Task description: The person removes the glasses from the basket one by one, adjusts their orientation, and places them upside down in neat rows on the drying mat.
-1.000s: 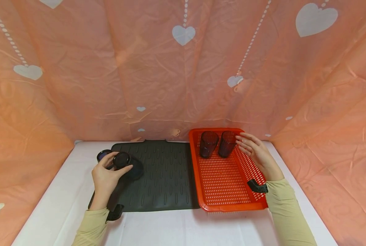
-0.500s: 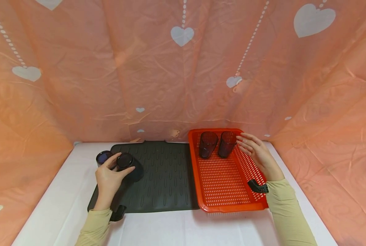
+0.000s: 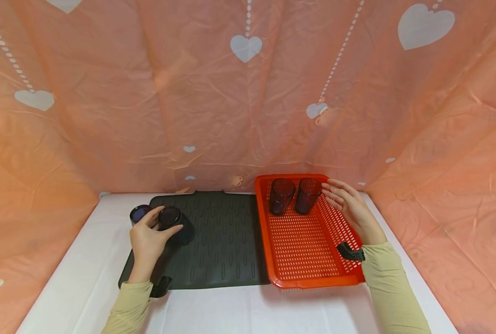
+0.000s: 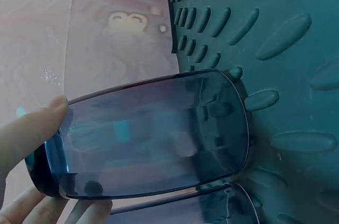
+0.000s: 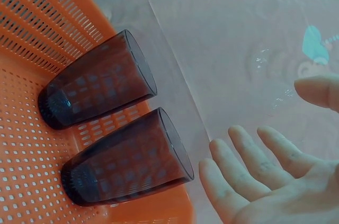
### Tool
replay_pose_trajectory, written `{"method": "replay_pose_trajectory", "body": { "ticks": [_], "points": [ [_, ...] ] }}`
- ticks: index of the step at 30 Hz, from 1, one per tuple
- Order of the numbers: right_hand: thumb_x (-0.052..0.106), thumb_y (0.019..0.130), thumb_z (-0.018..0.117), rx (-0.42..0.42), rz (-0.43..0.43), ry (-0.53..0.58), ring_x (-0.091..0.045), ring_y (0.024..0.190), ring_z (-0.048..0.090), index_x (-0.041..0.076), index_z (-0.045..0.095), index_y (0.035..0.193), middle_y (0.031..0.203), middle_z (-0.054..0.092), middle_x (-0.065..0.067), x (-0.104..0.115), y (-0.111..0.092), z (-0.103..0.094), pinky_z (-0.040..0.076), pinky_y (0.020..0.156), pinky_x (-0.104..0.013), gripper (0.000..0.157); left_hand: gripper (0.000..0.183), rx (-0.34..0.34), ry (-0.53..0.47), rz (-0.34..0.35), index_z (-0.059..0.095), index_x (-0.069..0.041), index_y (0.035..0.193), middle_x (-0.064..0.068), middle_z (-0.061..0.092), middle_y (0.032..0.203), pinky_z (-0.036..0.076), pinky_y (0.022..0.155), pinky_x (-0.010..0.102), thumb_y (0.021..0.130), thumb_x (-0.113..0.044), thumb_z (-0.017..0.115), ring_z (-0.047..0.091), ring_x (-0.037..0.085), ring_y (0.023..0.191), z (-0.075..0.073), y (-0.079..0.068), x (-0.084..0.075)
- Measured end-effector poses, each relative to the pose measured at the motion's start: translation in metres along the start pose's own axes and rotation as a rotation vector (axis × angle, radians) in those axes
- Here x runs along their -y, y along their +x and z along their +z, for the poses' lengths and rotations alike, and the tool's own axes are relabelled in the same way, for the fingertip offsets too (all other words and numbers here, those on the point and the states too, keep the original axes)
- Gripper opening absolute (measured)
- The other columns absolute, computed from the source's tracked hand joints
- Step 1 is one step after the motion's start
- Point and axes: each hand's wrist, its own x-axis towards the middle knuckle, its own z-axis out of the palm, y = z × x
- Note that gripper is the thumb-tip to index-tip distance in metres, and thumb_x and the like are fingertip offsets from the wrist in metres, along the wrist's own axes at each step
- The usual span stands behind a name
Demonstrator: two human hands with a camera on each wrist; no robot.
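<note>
My left hand (image 3: 149, 242) pinches the base end of a dark tinted drinking glass (image 4: 153, 134) between thumb and fingers. This glass is upside down, its wide rim against the dark ribbed mat (image 3: 223, 246). Close beside it is a second dark glass (image 3: 139, 213), partly hidden by the hand. Over the right wall of the orange basket (image 3: 275, 273), my right hand (image 3: 352, 208) is held with fingers extended and holds nothing. Its fingertips are close to the right-hand glass (image 5: 127, 160) in the basket, with a small gap in the right wrist view. Another glass (image 5: 98, 81) stands beside that one, also upright.
The basket has perforated walls and stands against the right edge of the mat. Both are on a white-covered table (image 3: 214, 311). A pink-orange curtain (image 3: 214, 116) with pale hearts hangs behind and on both sides.
Over the last second my left hand has shifted slightly right with its glass, then stayed nearly still. My right hand has barely moved, and the basket glasses stay in place.
</note>
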Motion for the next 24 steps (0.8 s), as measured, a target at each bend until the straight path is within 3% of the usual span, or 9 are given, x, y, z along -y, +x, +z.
{"method": "replay_pose_trajectory", "body": {
  "ticks": [20,24],
  "points": [
    [0.008,0.103,0.041,-0.011,-0.001,0.026,-0.022,0.118,0.055,0.008,0.051,0.128,0.125,0.060,-0.007,0.0015,0.0017,-0.0056,0.043,0.099,-0.031,0.027,0.066,0.037,0.034,0.048,0.059,-0.002,0.128,0.025,0.060,0.121,0.048,0.090,0.048,0.068,-0.009,0.087,0.057,0.040,0.111,0.0093,0.0026,0.0054],
    [0.009,0.104,0.040,-0.016,-0.001,0.017,-0.022,0.118,0.055,0.003,0.046,0.134,0.126,0.060,-0.007,0.0012,0.0015,-0.0066,0.043,0.100,-0.031,0.031,0.066,0.036,0.041,0.063,0.059,-0.003,0.127,0.025,0.060,0.119,0.048,0.089,0.050,0.068,-0.009,0.087,0.057,0.040,0.110,0.0099,0.0030,0.0052]
  ]
}}
